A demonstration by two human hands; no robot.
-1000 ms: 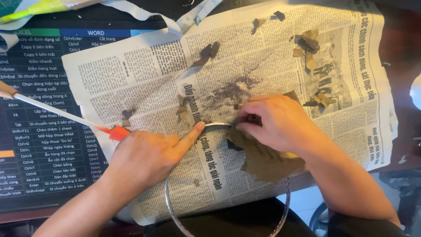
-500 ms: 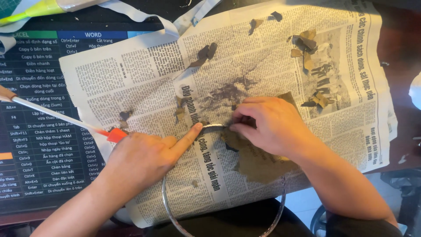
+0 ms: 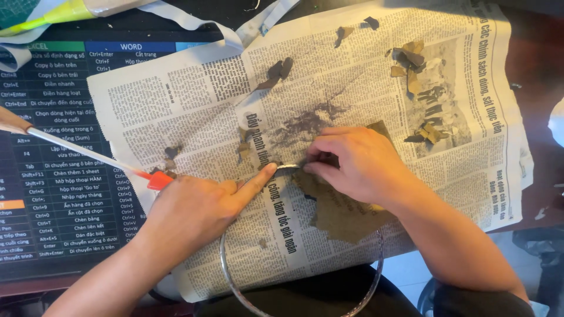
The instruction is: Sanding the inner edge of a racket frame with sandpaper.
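Note:
A thin metal ring [image 3: 235, 287] lies over a spread newspaper [image 3: 194, 100] and reaches past its near edge. My left hand [image 3: 200, 208] rests on the paper, its index finger pressing the top of the ring. My right hand [image 3: 355, 164] pinches the ring's top right where a brown paper sheet [image 3: 346, 214] meets it. The sheet lies under that hand, inside the ring. A brush [image 3: 76, 148] with a white stem and a red tip pokes out from behind my left hand.
Torn brown paper scraps [image 3: 420, 70] and a dark stain [image 3: 305, 120] dot the newspaper. A dark desk mat [image 3: 53, 164] printed with text lies at the left. White strips [image 3: 188, 20] and a yellow-tipped object [image 3: 64, 13] sit at the top left. Floor shows at the lower right.
Both hands stay at the top of the ring. My right hand has shifted slightly along the wire; the view has drifted a little.

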